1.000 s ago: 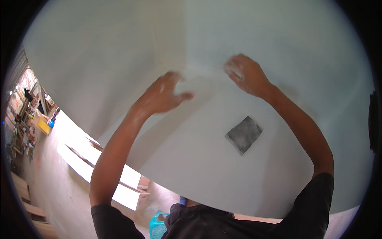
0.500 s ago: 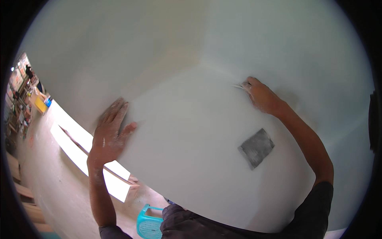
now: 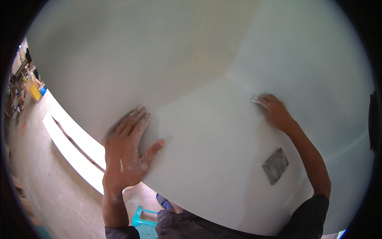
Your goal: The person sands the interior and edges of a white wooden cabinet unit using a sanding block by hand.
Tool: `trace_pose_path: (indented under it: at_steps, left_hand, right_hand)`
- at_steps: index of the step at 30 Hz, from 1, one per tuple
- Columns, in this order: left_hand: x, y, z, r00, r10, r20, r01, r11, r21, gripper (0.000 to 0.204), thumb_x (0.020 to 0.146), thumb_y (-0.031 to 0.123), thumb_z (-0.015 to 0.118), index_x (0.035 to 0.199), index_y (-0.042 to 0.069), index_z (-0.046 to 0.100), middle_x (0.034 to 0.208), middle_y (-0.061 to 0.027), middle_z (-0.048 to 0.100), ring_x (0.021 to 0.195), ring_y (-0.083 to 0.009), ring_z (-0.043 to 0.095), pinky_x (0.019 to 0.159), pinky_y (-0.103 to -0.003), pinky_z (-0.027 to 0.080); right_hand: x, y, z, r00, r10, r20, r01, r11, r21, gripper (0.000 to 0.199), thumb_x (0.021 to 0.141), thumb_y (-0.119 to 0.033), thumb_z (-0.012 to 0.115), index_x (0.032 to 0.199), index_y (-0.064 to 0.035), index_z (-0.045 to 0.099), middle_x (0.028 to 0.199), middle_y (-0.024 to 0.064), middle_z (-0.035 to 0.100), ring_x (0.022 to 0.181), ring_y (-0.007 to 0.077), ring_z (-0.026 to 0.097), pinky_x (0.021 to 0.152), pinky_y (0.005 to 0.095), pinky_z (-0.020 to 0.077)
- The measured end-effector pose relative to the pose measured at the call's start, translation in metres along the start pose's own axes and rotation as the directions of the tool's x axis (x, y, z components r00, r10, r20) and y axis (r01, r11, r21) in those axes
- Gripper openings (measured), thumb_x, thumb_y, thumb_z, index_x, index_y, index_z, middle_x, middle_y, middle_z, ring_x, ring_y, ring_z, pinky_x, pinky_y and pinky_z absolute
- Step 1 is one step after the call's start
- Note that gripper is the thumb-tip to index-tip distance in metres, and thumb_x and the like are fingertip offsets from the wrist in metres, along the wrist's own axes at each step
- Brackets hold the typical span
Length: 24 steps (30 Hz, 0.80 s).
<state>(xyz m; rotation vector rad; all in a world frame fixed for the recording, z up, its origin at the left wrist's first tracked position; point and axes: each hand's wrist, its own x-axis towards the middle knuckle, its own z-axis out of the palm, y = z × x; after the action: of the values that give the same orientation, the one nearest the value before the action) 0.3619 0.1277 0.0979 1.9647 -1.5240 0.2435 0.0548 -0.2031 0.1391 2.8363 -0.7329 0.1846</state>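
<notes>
A large, smooth, pale white-grey curved surface (image 3: 199,151) fills most of the view, with a soft fold where its faces meet. My left hand (image 3: 129,153) lies on its left part, fingers stretched out and thumb apart, dusted with white powder. Farther right, my right hand (image 3: 274,111) is closed on a small thin white folded piece (image 3: 254,99), pressed to the surface; its material I cannot make out. Below that hand rests a grey rectangular sheet (image 3: 275,166), powdery and sandpaper-like, touched by neither hand.
A turquoise plastic stool (image 3: 145,223) stands on the floor below the surface's near edge, beside a foot in a dark shoe (image 3: 164,201). Bright white light patches (image 3: 71,147) show at the left. Cluttered shelves and a yellow panel (image 3: 35,92) stand at the far left.
The view has shifted, so both hands and the grey sheet now appear lower and farther right. My right hand still grips the white piece; my left hand stays flat.
</notes>
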Motion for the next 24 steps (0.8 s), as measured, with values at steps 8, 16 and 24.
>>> trace_pose_path:
  at_steps: [8,16,24]
  left_hand:
    - [0.003,0.001,0.001,0.999,-0.038,-0.003,0.038,0.999,0.004,0.059,0.085,0.038,0.076,0.126,-0.003,0.065,0.137,-0.0189,0.062,0.132,-0.0399,0.054,0.11,-0.052,0.042]
    - [0.003,-0.006,0.005,1.0,-0.011,-0.03,0.009,0.997,-0.072,0.057,0.083,0.034,0.079,0.124,-0.004,0.065,0.131,-0.0212,0.065,0.127,-0.0417,0.059,0.106,-0.053,0.046]
    - [0.004,-0.009,-0.001,1.0,-0.015,-0.007,0.014,0.998,-0.069,0.061,0.085,0.042,0.077,0.123,-0.004,0.065,0.13,-0.0227,0.065,0.126,-0.0427,0.059,0.106,-0.052,0.046]
  right_hand:
    - [0.071,-0.007,0.033,0.992,-0.054,-0.118,0.073,0.984,0.164,0.05,0.08,0.011,0.057,0.128,-0.0012,0.063,0.117,0.0193,0.067,0.11,0.0364,0.062,0.098,0.0449,0.0508]
    - [0.208,-0.07,0.037,0.978,-0.21,0.004,0.209,0.977,0.046,0.059,0.081,0.007,0.064,0.137,-0.0114,0.06,0.113,0.0154,0.065,0.109,0.0324,0.06,0.098,0.0424,0.0513]
    - [0.089,-0.022,0.006,0.98,-0.05,0.195,0.05,0.999,0.007,0.067,0.083,0.011,0.061,0.145,-0.014,0.054,0.101,0.0168,0.059,0.098,0.0335,0.056,0.092,0.0427,0.0489]
